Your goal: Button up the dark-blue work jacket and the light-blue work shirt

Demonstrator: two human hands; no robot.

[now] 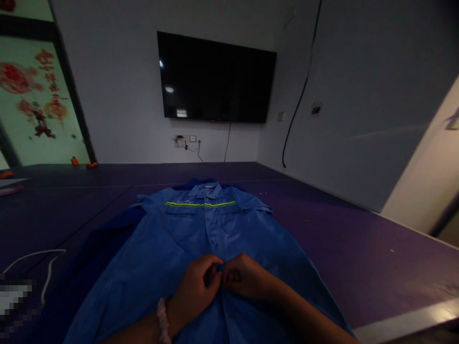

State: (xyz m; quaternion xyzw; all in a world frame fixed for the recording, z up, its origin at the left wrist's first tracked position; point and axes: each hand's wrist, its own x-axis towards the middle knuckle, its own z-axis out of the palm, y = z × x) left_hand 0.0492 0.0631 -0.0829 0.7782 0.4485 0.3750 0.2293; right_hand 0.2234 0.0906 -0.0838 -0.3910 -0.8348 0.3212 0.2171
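Observation:
A blue short-sleeved work shirt (161, 258) lies front up, its collar pointing away from me and a yellow-green stripe running across the chest. My left hand (202, 279), with a pink scrunchie (163, 321) on its wrist, pinches the shirt's front edge at the button placket. Right beside it, my right hand (247, 277) pinches the same placket, so the fingertips of both hands almost meet. Any button between the fingers is hidden. Higher up the placket, toward the collar, the front edges lie together.
Under the shirt is a darker blue garment (107, 234) on the purple surface (294, 210). A white cable (48, 272) lies at the left near a pixelated patch. Small orange objects (92, 165) sit by the far wall, below a wall-mounted television (218, 81). A black cable (297, 102) hangs at the right.

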